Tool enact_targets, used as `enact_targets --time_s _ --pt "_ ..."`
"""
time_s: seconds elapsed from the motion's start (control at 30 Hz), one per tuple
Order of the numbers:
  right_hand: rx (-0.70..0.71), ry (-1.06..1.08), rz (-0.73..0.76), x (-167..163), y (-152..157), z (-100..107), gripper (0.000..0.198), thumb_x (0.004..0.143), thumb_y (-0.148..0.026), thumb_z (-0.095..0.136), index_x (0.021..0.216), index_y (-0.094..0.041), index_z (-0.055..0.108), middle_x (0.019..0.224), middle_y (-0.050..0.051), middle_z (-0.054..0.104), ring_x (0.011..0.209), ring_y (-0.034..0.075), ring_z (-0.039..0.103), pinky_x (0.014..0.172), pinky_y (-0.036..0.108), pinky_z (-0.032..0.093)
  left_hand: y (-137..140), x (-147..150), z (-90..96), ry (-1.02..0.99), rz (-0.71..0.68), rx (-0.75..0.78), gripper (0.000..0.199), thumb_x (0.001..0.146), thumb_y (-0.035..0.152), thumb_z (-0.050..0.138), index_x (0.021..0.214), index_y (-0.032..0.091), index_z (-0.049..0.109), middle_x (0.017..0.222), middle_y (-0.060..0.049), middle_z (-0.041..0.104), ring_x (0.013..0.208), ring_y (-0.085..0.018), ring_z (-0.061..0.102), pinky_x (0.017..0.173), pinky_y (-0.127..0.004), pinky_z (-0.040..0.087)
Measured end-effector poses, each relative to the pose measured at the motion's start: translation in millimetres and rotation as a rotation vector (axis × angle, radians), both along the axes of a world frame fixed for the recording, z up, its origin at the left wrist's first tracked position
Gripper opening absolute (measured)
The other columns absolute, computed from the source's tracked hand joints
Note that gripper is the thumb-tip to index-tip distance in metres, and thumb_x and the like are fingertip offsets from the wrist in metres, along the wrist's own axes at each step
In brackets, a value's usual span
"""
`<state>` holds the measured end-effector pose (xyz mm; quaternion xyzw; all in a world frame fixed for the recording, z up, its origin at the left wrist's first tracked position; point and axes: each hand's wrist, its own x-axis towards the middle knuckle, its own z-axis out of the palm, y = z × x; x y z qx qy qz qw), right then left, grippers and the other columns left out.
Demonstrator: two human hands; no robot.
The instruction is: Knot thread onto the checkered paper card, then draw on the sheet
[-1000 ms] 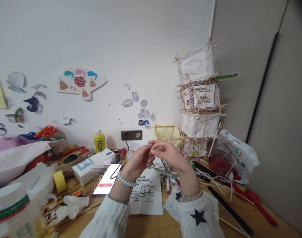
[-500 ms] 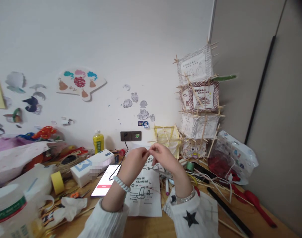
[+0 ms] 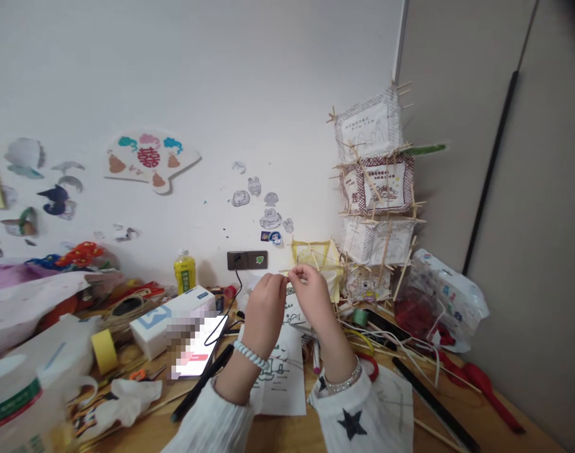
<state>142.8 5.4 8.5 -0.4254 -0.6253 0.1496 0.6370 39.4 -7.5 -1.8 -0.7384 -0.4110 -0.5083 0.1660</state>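
Note:
My left hand (image 3: 266,309) and my right hand (image 3: 310,296) are raised over the table with their fingertips pinched close together. Whatever lies between the fingers is too small to make out. Below them is a white paper sheet (image 3: 287,396) with black drawings and writing, partly covered by my left hand and forearm. A thin reddish thread (image 3: 294,361) seems to cross that sheet. Beside my left forearm lies a long black pen (image 3: 203,382). Just behind my hands stands a small stick frame with yellow covering (image 3: 318,253).
A tall tower of sticks and drawn paper panels (image 3: 386,182) rises at the back right. To the left are a lit phone (image 3: 205,346), a white box (image 3: 169,321), a yellow tape roll (image 3: 104,352) and a yellow bottle (image 3: 184,272). Red ribbon (image 3: 490,393) lies far right.
Both hands have risen slightly, still pinched together. My left forearm has shifted right and turned more upright, uncovering the black pen. The view has moved slightly.

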Motion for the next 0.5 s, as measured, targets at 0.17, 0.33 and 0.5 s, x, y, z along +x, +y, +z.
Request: enact_targets --time_s 0.17,0.33,0.5 --pt "-0.024 -0.003 0.026 1.9 2.2 -1.4 0.011 0.074 -0.024 0.050 0.070 -0.017 0.058 0.074 0.004 0.064 0.075 0.017 0.059 0.070 0.029 0.044 3.5 -0.5 -2.8 0.009 -0.031 0.075 0.016 0.087 0.014 0.037 0.080 0.016 0.052 0.072 -0.005 0.053 0.068 -0.017 0.050 0.061 -0.028 0.040" --pt "-0.050 -0.009 0.078 2.6 2.3 -1.4 0.013 0.074 -0.023 0.051 0.071 -0.016 0.061 0.072 0.004 0.064 0.070 0.016 0.059 0.066 0.027 0.045 2.6 -1.6 -1.7 -0.028 -0.079 0.090 0.016 0.087 0.016 0.038 0.085 0.016 0.054 0.076 -0.006 0.056 0.072 -0.017 0.053 0.064 -0.028 0.042" --pt "-0.044 -0.026 0.071 1.9 3.0 -2.4 0.015 0.074 -0.022 0.051 0.074 -0.016 0.064 0.074 0.005 0.065 0.071 0.017 0.059 0.067 0.028 0.045 4.9 -2.2 -0.5 -0.087 -0.119 0.091 0.016 0.086 0.019 0.041 0.088 0.016 0.057 0.078 -0.005 0.059 0.073 -0.017 0.056 0.067 -0.028 0.044"
